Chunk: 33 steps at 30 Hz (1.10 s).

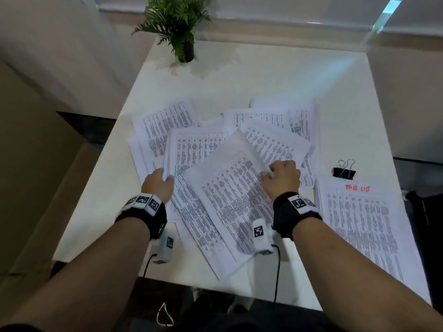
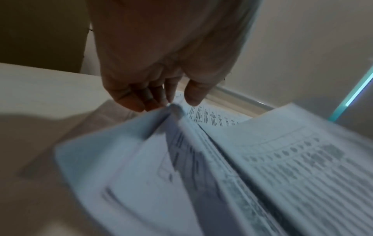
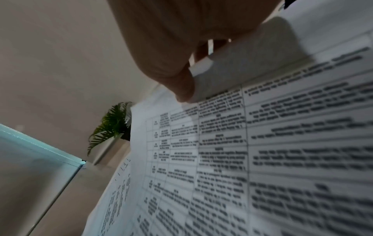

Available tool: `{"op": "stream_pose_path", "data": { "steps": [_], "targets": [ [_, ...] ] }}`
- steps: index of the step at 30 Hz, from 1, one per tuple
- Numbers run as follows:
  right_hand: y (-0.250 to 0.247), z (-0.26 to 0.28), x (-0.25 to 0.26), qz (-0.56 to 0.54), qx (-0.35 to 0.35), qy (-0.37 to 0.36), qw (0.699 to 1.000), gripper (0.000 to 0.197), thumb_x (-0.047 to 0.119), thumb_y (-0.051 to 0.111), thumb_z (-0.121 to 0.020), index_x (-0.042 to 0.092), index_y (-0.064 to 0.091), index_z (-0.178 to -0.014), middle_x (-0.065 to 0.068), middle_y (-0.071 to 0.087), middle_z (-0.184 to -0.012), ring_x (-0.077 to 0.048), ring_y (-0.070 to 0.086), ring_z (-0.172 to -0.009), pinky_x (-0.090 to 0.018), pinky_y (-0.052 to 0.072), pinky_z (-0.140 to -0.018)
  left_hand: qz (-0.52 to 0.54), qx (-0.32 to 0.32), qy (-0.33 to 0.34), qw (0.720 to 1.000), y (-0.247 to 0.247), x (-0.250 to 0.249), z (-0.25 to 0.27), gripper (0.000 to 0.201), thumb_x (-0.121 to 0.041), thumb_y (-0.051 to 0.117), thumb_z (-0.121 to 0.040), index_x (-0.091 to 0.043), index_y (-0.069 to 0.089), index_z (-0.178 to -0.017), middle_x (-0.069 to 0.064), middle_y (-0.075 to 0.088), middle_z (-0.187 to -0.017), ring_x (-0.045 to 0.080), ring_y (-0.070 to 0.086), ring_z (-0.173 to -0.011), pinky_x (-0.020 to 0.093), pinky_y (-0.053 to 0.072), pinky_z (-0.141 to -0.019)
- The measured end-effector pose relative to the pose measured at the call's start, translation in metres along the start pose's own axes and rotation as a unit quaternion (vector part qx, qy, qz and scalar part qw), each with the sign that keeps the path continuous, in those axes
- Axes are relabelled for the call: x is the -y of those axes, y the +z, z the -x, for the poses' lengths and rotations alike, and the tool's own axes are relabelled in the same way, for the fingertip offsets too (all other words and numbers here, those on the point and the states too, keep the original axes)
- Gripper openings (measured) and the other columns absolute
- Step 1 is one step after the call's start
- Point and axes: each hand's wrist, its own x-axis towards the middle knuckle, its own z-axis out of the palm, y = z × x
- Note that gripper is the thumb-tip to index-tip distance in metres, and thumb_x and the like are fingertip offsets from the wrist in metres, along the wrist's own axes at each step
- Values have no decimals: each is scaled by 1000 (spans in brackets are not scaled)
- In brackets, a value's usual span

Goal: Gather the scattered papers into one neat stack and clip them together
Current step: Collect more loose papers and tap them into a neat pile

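While curled, both hands (image 1: 158, 185) on papers (image 1: 225, 195).

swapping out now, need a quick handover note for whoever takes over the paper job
Left hand: grips the left edge of sheets in the pile.
Right hand: pinches the top sheet at its right edge.
Papers: spread overlapping across the table; a separate stack with red writing lies to the right.
Binder clip: on the table just beyond that stack, untouched.
Done: gathering just begun.
Left: square everything into one stack, then clip.
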Motion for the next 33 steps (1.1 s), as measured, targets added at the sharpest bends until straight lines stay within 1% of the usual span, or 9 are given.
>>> {"op": "stream_pose_path", "data": {
  "steps": [3, 7, 12, 14, 20, 22, 27, 31, 33],
  "targets": [
    [10, 11, 0, -20, 83, 52, 995, 21, 26, 59, -87, 13, 61, -104, -11, 40, -128, -33, 53, -106, -42, 48, -94, 36, -2, 18, 999, 3, -9, -4, 43, -30, 54, -94, -9, 51, -132, 11, 61, -125, 31, 58, -113, 32, 44, -92],
    [18, 23, 6, -65, 145, 82, 984, 7, 19, 54, -90, 16, 52, -96, -12, 61, -106, -27, 58, -85, -33, 50, -75, 32, -8, 46, 998, -4, -13, -13, 12, -19, 52, -92, -9, 56, -95, 9, 58, -90, 28, 55, -82, 28, 35, -60],
    [-4, -2, 1, -200, 32, 176, 963, 41, 14, 47, -95, 7, 40, -135, -15, 54, -127, -31, 56, -112, -28, 41, -89, 100, -87, 18, 991, -34, -6, -24, 33, -10, 45, -97, -2, 53, -127, 20, 59, -124, 36, 57, -109, 33, 42, -87],
    [-11, -16, -6, -173, 11, 211, 962, 44, 19, 45, -96, 3, 42, -137, -20, 43, -143, -32, 46, -128, -31, 35, -104, 118, -67, -7, 991, -38, 4, -35, 36, -8, 44, -94, -3, 54, -128, 18, 60, -125, 36, 59, -109, 34, 45, -86],
    [-2, -21, -2, -78, -8, 290, 954, 41, 21, 50, -87, 15, 55, -127, -18, 33, -142, -40, 48, -119, -33, 39, -101, 147, 1, 11, 989, -21, 13, -28, 43, -21, 61, -88, -10, 49, -127, 8, 61, -113, 29, 61, -99, 38, 52, -87],
    [1, -19, 7, -71, -49, 267, 960, 31, 17, 50, -80, 14, 63, -108, -18, 46, -133, -39, 49, -117, -34, 41, -93, 138, -16, 50, 989, -17, 11, -25, 47, -14, 56, -91, -12, 42, -136, 11, 59, -121, 31, 59, -106, 40, 52, -91],
    [-21, -14, 37, -20, -181, 85, 980, 25, 10, 49, -90, 9, 64, -110, -15, 56, -117, -36, 54, -107, -37, 42, -87, 151, -144, 106, 972, -46, 1, -28, 33, -4, 46, -94, -8, 49, -127, 20, 63, -116, 36, 61, -102, 35, 48, -83],
    [-53, -10, 75, -228, -171, -21, 958, 54, 1, 49, -91, 23, 38, -138, -3, 49, -131, -16, 51, -116, -21, 40, -93, 173, -244, 129, 946, -83, -8, -29, 31, -4, 45, -95, -9, 50, -126, 22, 63, -111, 38, 60, -100, 38, 47, -82],
    [-70, -7, 90, -251, -152, -66, 954, 72, -1, 51, -90, 28, 19, -148, 6, 50, -111, -7, 55, -97, -17, 45, -82, 189, -268, 129, 936, -97, -11, -30, 28, -5, 43, -96, -9, 49, -123, 22, 63, -111, 39, 60, -100, 38, 46, -81]
  ]
}}
